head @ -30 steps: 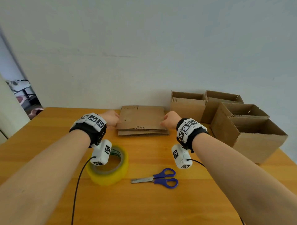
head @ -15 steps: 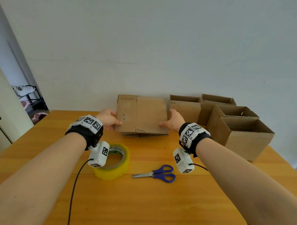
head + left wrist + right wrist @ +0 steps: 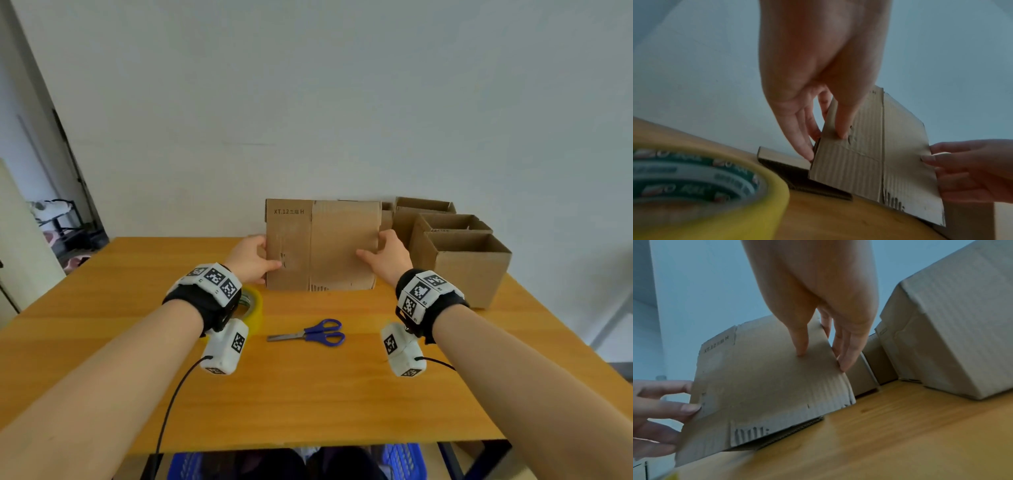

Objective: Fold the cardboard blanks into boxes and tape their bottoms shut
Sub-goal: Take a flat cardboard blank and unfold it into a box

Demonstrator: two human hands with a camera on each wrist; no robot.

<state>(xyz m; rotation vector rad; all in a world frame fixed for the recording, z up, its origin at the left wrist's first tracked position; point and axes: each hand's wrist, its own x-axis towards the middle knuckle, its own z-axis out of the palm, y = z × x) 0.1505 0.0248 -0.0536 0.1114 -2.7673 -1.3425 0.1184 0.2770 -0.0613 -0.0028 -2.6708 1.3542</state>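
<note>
1. Overhead: flat cardboard blank [image 3: 322,245] held upright above the bench [image 3: 308,387], left hand [image 3: 251,260] and right hand [image 3: 387,262] pinching opposite side edges, probably ready to square it open. Folded boxes [image 3: 469,263] parked right; tape roll [image 3: 251,306], scissors [image 3: 313,334] within reach.
2. Left wrist: thumb in front, fingers [image 3: 804,129] behind; remaining blanks [image 3: 797,180] flat beneath.
3. Right wrist: same pinch, mirrored.

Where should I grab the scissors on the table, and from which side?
Take the scissors by the blue handle loops, coming from the right hand's side. They lie flat on the wooden table with the loops pointing right and the closed metal blades pointing left toward the yellow tape roll, so the right side probably offers the safest hold.
</note>
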